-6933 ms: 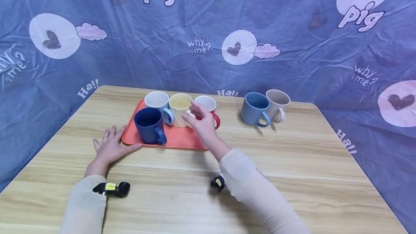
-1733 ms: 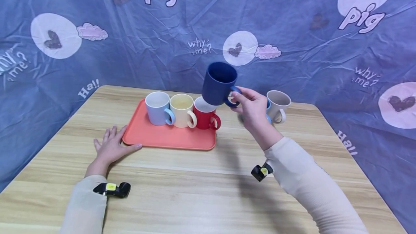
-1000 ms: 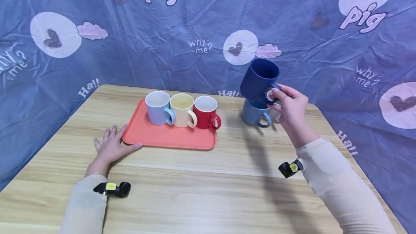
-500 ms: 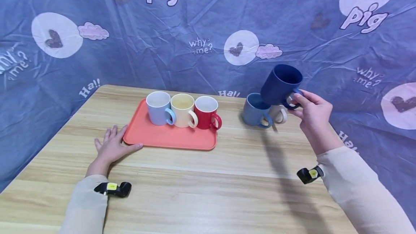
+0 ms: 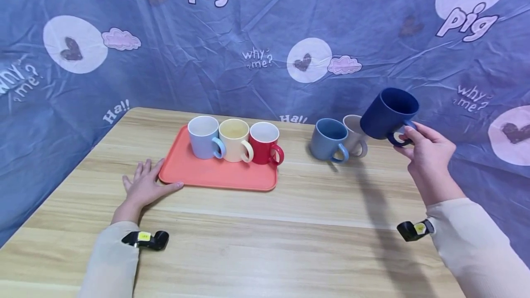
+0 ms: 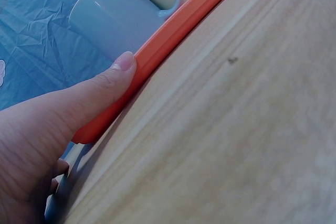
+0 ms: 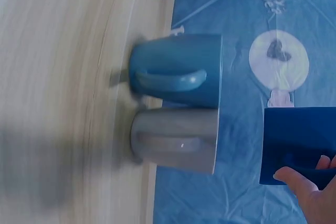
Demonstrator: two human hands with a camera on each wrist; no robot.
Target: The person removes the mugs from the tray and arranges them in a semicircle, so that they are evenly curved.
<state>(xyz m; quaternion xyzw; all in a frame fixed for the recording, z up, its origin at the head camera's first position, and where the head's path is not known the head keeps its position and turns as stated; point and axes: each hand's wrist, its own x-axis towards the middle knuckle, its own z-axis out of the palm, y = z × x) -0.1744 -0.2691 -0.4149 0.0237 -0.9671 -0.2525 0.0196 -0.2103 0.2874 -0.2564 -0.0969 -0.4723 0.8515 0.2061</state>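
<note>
My right hand (image 5: 432, 155) pinches the handle of a dark blue mug (image 5: 383, 116), held in the air at the right of the head view, tilted a little. Below and left of it, a medium-blue mug (image 5: 325, 140) and a grey mug (image 5: 352, 128) stand side by side on the table. My left hand (image 5: 145, 187) lies with spread fingers at the front left corner of the coral tray (image 5: 219, 178). Its thumb (image 6: 113, 80) touches the tray's front rim. Along the tray's back stand a light blue mug (image 5: 202, 139), a cream mug (image 5: 232, 144) and a red mug (image 5: 262, 148).
A wooden table (image 5: 248, 243) carries everything, backed by a printed blue cloth (image 5: 256, 26). Bare wood lies between the tray and the two mugs at right, and to the right of the grey mug.
The dark blue mug left the tray's front left in my right hand, travelled right above the red mug, then past the medium-blue and grey mugs, lowering slightly. My left hand stays put.
</note>
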